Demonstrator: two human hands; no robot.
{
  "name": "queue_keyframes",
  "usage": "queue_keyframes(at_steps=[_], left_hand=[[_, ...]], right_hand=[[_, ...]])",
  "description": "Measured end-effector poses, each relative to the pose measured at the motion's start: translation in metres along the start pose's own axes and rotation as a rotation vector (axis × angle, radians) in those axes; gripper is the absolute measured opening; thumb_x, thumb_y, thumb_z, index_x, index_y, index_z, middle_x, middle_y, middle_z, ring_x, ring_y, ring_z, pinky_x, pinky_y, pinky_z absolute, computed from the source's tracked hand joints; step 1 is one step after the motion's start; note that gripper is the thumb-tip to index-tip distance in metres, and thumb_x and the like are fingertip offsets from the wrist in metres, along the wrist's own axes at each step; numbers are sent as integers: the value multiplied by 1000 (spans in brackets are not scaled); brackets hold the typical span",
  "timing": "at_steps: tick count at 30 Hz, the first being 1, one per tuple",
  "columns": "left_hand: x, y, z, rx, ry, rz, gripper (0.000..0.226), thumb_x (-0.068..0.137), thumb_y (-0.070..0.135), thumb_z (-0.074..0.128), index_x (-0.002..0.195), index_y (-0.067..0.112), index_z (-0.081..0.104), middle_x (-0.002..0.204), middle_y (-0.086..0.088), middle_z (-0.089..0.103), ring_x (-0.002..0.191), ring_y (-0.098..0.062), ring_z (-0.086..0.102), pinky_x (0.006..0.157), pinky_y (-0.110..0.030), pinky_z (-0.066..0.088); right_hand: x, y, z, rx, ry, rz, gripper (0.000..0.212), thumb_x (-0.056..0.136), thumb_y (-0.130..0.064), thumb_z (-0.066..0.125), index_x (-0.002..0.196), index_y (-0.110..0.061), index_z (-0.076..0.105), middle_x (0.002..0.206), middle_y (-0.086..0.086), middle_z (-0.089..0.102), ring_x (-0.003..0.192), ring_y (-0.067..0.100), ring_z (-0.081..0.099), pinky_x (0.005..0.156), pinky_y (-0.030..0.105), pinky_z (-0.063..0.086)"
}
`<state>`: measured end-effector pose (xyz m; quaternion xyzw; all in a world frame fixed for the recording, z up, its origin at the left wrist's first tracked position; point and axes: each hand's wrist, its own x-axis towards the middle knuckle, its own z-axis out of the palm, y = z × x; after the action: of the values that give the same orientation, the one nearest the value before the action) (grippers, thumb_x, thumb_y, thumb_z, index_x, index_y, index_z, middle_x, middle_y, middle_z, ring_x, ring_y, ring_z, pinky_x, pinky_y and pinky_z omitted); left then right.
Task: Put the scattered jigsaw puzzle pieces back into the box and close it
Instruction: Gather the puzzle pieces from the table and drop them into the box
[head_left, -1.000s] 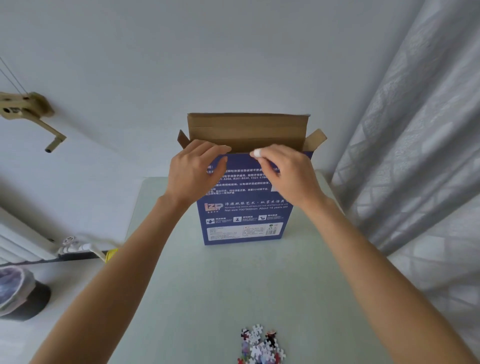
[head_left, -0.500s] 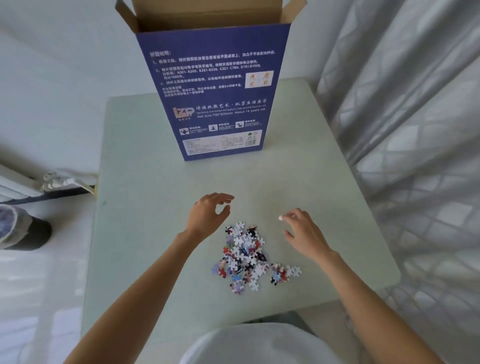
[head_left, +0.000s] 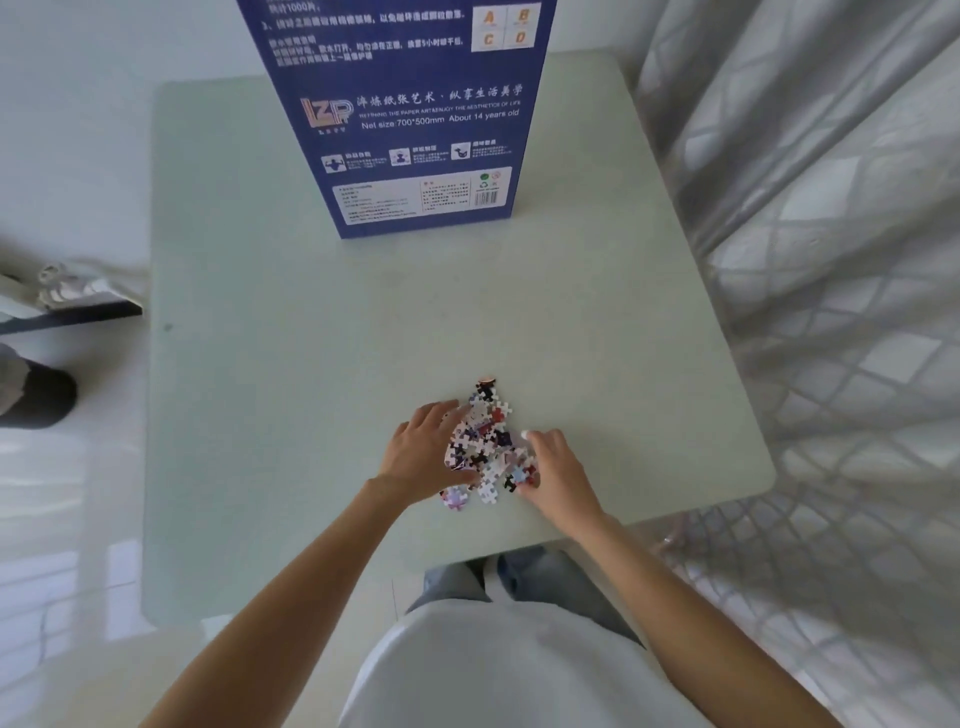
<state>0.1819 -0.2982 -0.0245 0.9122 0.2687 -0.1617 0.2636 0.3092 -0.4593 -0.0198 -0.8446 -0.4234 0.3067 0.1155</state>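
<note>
A heap of small multicoloured jigsaw pieces (head_left: 487, 441) lies on the pale green table (head_left: 311, 389), near its front edge. My left hand (head_left: 421, 452) presses against the heap's left side with its fingers curved over the pieces. On the right side my right hand (head_left: 556, 470) is cupped against the heap, fingertips touching the pieces. The heap still rests on the table between both hands. The tall blue puzzle box (head_left: 410, 130) stands upright at the back of the table; its top is out of view.
A grey patterned curtain (head_left: 831, 260) hangs along the table's right edge. To the left, on the floor, are a dark bin (head_left: 36, 395) and a radiator pipe (head_left: 67, 291). My legs and white shirt are below the front edge.
My hands left the box's top opening, came down to the table and closed in on the heap from both sides. The view tilted down, so the box top left the frame.
</note>
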Motion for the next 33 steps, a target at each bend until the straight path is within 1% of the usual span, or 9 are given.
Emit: queue_keyframes(at_steps=[3,6,9,12,15,17,20,26,33], left_hand=[[-23,-4,13,-25,18,-37,107,67,61,70,149,29,8,153,8,18,140,-16,16,112,-34,22],[-38,-5,26,-7,71,-95,115,65,63,70,149,27,1,156,5,10,142,-18,7,115,-36,14],[-46,-2,35,41,160,-227,113,66,67,67,149,25,3,157,-6,-3,143,-28,-4,117,-44,9],[-49,2,38,-24,180,-357,108,66,66,67,148,23,11,154,-7,6,139,-30,9,112,-40,19],[-47,3,40,-130,226,-376,100,67,60,71,145,20,21,142,-5,27,126,-25,28,102,-34,37],[-45,3,39,-198,241,-362,94,69,54,73,144,19,26,136,-5,32,120,-23,33,96,-31,42],[-41,2,35,-256,264,-348,84,72,45,75,141,21,34,132,-5,36,116,-24,37,93,-30,43],[-38,0,33,-300,274,-317,73,73,36,76,134,16,42,129,-7,38,114,-25,41,96,-30,39],[-32,-1,26,-331,223,-315,74,74,31,77,136,16,39,129,-6,40,116,-24,43,98,-29,37]], right_hand=[[19,-28,3,56,14,-98,57,80,-14,70,129,-9,41,122,9,45,100,20,55,88,28,47],[34,-45,3,33,-14,-193,59,79,-13,71,130,-9,40,130,10,43,112,23,51,92,27,43],[52,-45,-12,-171,-41,-247,76,73,-31,76,134,-13,35,136,11,34,122,27,38,98,34,41],[77,-40,-25,-429,-164,-215,114,59,-54,79,146,-20,13,152,13,4,136,34,10,106,51,28],[83,-47,-20,-532,-285,-215,124,55,-60,78,147,-22,5,152,11,-3,138,34,5,106,53,26],[76,-51,-10,-522,-248,-238,116,57,-58,78,146,-20,13,149,11,9,133,32,17,102,49,32],[65,-53,1,-415,-148,-259,92,66,-42,79,139,-17,29,137,11,27,119,29,31,92,39,41],[61,-63,5,-247,-164,-254,61,75,-4,70,127,-12,38,119,11,40,107,27,41,77,32,48],[61,-63,7,-220,-172,-256,49,76,-11,72,118,-11,46,110,10,48,100,28,50,76,33,44]])
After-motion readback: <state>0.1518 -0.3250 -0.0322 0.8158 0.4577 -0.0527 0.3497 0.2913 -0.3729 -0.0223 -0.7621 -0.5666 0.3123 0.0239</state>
